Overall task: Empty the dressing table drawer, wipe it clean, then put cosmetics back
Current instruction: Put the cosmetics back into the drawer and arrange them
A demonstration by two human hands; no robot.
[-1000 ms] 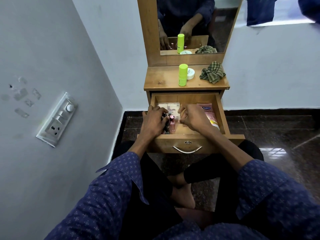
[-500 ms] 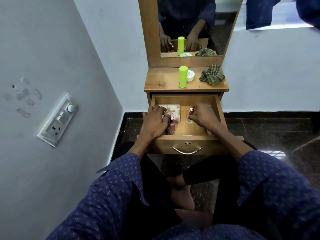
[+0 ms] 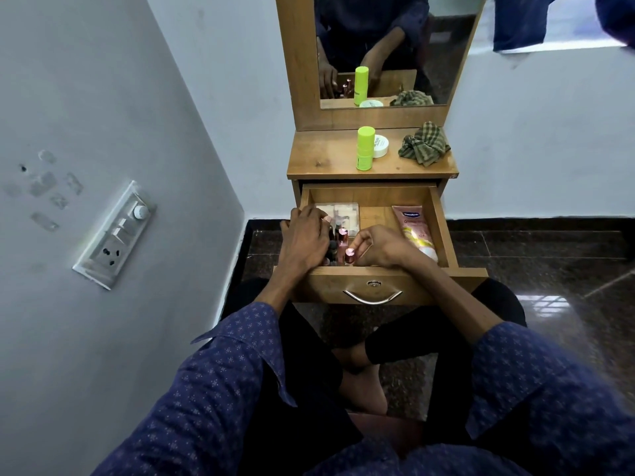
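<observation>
Head view, open drawer: right hand is pinching an upright pink-capped bottle at its fingertips, long axis vertical, standing near the front wall. Left hand is curling around the bottle cluster just left; pink tube lying lengthwise to the right.

Both forearms reach forward, the left hand curled with its palm down and the right hand pinching with curled fingertips.
</observation>
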